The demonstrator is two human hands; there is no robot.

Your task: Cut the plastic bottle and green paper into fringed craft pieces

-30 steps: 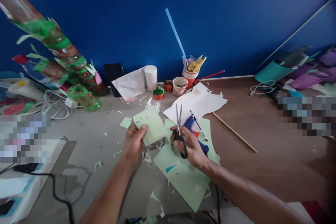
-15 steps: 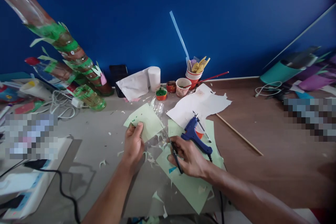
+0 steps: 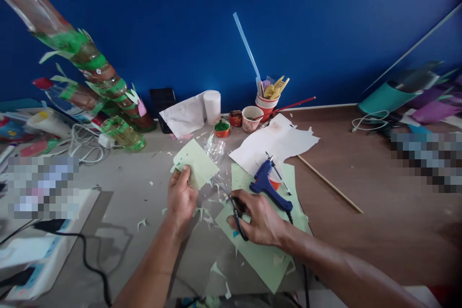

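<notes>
Between the thumb and fingers of my left hand (image 3: 182,197) is a piece of pale green paper (image 3: 198,163) with small dark green spots near its left edge. My right hand (image 3: 262,216) grips a pair of scissors (image 3: 236,214) by its black handles. The blades point up and left, with their tips close to the paper's lower right edge; whether they touch it I cannot tell. Below my right hand lie larger green sheets (image 3: 265,269). A blue glue gun (image 3: 269,187) rests on the sheets just beyond that hand. Paper scraps (image 3: 205,215) lie between my hands.
Behind stand a paint cup (image 3: 221,128), a white paper cup (image 3: 251,119) and a stack of cups with yellow cutlery (image 3: 267,101). Torn white paper (image 3: 277,139) and a wooden stick (image 3: 330,184) lie to the right. Painted bottles (image 3: 104,77) and a power strip (image 3: 54,250) occupy the left.
The green paper has turned and shifted slightly left with my left hand. The scissors have swung to point further left, their blades now clear of most of the paper.
</notes>
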